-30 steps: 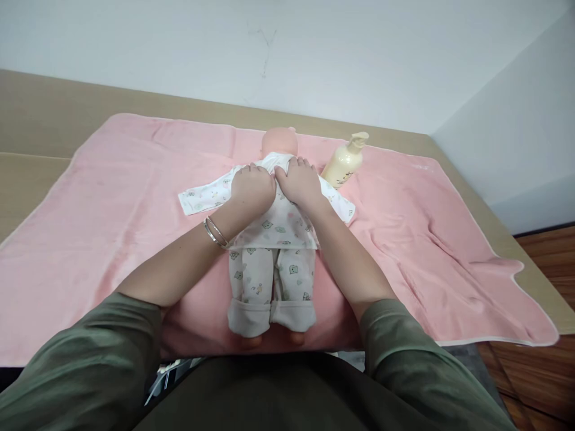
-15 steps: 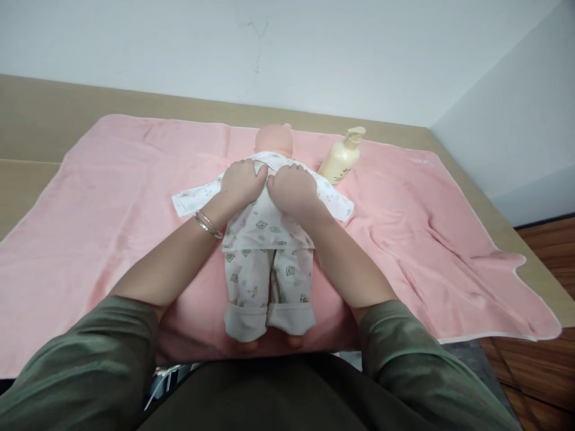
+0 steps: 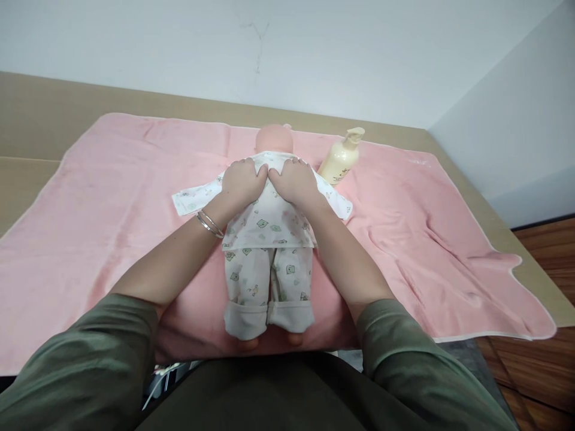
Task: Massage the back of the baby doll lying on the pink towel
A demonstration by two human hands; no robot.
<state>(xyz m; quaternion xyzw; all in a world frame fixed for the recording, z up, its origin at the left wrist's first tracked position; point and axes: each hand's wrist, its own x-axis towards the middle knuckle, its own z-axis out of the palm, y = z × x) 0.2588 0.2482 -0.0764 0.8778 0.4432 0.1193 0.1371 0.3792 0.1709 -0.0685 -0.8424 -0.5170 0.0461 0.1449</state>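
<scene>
A baby doll (image 3: 275, 139) lies stretched out with its bald head away from me, dressed in a white printed top (image 3: 269, 224) and matching trousers (image 3: 291, 272) with turned-up cuffs. My left hand (image 3: 244, 181) rests palm down on the left of the doll's upper body, thumb pointing inward. On the right side my right hand (image 3: 294, 181) lies the same way, its thumb close to the left one. Neither hand grips anything that I can see; the fingertips curve over near the shoulders and are partly hidden. The top's sleeves spread out to both sides.
A pink blanket (image 3: 148, 179) with some wrinkles at the right covers most of the wooden table (image 3: 31, 114). A cream pump bottle (image 3: 340, 160) stands just right of the doll's head. Behind is a white wall (image 3: 179, 54); dark wood-grain furniture (image 3: 548, 257) sits at the right.
My right hand has turned slightly and flattened onto the top, its thumb now extended. The fold near the collar looks smoother. My left hand has barely moved.
</scene>
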